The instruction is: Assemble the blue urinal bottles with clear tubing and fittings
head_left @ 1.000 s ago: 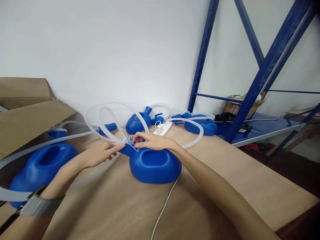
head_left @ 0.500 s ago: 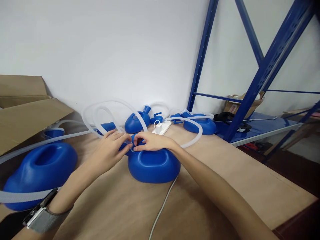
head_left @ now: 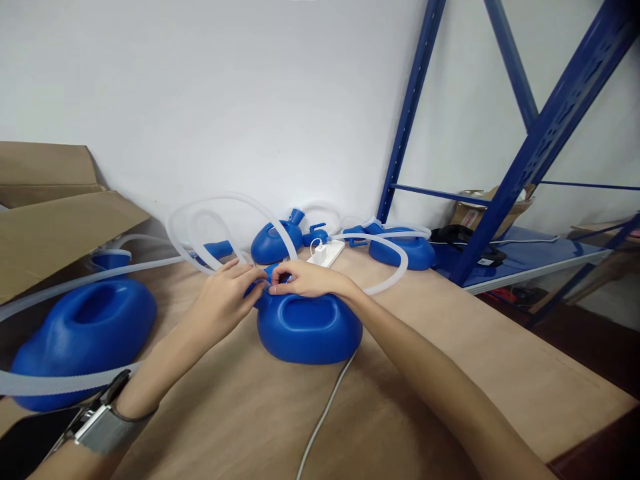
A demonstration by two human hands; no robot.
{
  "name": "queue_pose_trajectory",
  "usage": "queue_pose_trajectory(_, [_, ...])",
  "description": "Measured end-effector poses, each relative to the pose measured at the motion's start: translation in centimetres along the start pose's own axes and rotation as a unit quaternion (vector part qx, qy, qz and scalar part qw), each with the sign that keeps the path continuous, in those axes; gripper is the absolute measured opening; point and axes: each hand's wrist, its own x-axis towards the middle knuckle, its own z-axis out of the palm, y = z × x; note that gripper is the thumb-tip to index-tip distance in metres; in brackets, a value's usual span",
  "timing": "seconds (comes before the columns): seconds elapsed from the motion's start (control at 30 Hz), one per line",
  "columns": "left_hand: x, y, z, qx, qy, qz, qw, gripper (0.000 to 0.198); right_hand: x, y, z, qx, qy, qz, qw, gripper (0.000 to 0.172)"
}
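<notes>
A blue plastic bottle [head_left: 310, 343] with a moulded handle recess lies on the brown-covered table in front of me. At its neck end, my left hand [head_left: 234, 288] is closed, with thumb and fingers pinching around the blue mouth piece. My right hand [head_left: 306, 279] comes across the bottle's top from the right and pinches at the same neck, its fingertips close to those of the left. The fingers mostly hide the neck and any small part there. A translucent hose [head_left: 260, 212] loops up behind the hands.
Another blue bottle [head_left: 90, 333] with a hose lies left, by an open cardboard box [head_left: 65, 233]. More blue bottles [head_left: 277, 241] and a white power strip [head_left: 330, 253] are at the back. A pale cable [head_left: 325, 417] runs forward. Blue metal shelving [head_left: 530, 160] stands right.
The view has shifted slightly, so things sit a little further right. Both hands stay at the bottle's neck; their fingertips have moved only slightly.
</notes>
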Motion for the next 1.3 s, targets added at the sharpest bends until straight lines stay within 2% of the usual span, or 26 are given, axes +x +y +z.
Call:
queue_pose_trajectory(0.17, [-0.2, 0.3, 0.4, 0.042, 0.009, -0.006, 0.999, 0.041, 0.0, 0.0, 0.0, 0.058, 0.006, 0.016, 0.998, 0.020])
queue_pose_trajectory(0.33, [-0.3, 0.3, 0.6, 0.024, 0.023, -0.017, 0.999, 0.035, 0.2, 0.4, 0.1, 0.114, 0.009, 0.029, 0.993, 0.021])
queue_pose_trajectory(0.5, [-0.4, 0.1, 0.8, 0.061, 0.028, 0.004, 0.998, 0.038, 0.2, 0.3, 0.2, 0.117, 0.016, 0.039, 0.992, 0.013])
queue_pose_trajectory(0.7, [-0.5, 0.0, 1.2, 0.092, 0.055, 0.032, 0.994, 0.037, 0.4, 0.1, 0.5, 0.144, 0.041, 0.081, 0.985, 0.019])
queue_pose_trajectory(0.97, [-0.5, 0.7, 1.5, 0.078, 0.082, 0.032, 0.993, 0.029, 0.5, 0.6, 0.7, 0.115, 0.037, 0.053, 0.991, 0.011])
queue_pose_trajectory(1.17, [-0.2, 0.7, 0.8, 0.069, 0.065, 0.015, 0.995, 0.025, 0.3, 0.3, 0.7, 0.089, 0.050, 0.058, 0.993, 0.010])
queue_pose_trajectory(1.3, [-0.2, -0.2, -0.2, 0.045, 0.028, 0.053, 0.997, 0.030, 0.1, 0.2, 0.6, 0.065, 0.049, 0.042, 0.996, 0.016])
